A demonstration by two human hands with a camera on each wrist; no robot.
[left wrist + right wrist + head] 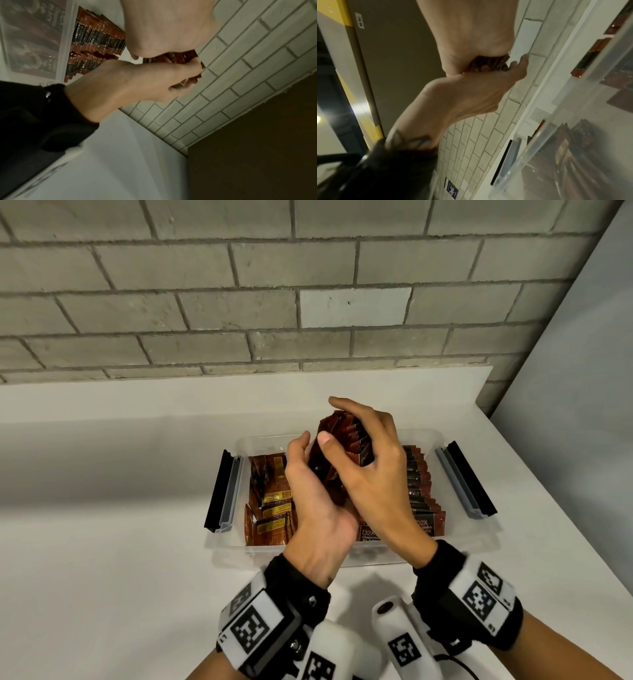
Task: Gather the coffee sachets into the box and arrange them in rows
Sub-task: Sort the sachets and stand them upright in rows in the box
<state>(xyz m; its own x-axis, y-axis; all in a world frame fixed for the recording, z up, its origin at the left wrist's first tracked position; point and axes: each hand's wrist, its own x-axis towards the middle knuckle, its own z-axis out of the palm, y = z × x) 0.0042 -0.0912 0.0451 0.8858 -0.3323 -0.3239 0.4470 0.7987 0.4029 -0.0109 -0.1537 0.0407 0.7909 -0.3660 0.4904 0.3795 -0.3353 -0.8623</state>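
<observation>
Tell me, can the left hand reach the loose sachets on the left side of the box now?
Probably not yet: the left hand and the right hand both grip a bundle of sachets above the box. The loose sachets lie uncovered just below it.

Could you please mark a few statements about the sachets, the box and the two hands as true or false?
1. Both hands hold one bundle of sachets above the box. True.
2. The box is empty. False: a tidy row stands on its right side and loose sachets lie on its left.
3. The left hand rests flat on the table. False: it grips the bundle.
4. The right hand wraps the bundle from the right. True.
5. The box has a lid on. False: it is open.
</observation>
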